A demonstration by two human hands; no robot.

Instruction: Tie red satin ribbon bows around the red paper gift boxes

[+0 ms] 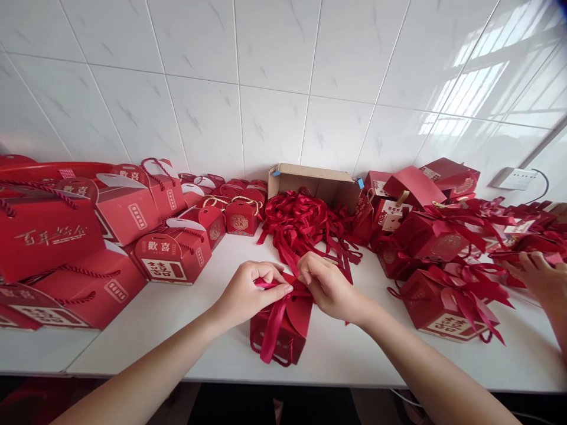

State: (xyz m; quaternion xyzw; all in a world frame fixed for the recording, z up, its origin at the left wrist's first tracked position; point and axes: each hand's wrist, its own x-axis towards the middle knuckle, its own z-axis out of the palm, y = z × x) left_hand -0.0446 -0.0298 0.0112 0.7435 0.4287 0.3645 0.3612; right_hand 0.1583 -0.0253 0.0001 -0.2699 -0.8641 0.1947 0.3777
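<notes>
A small red gift box [297,321] stands upright on the white table in front of me, with a dark red twisted cord handle hanging at its near side. Over its top, my left hand [252,289] pinches a red satin ribbon [273,330], whose loose end drapes down the front of the box. My right hand [325,284] is closed at the other side of the ribbon, fingers curled around part of it. Just behind both hands, a heap of loose red ribbons [301,221] spills from an open cardboard box [312,176].
Several red gift boxes [170,254] with cord handles crowd the left side. On the right are more boxes, including a ribbon-tied box [452,301]. Another person's hand [538,274] reaches in at the far right. A power strip [514,178] is by the tiled wall.
</notes>
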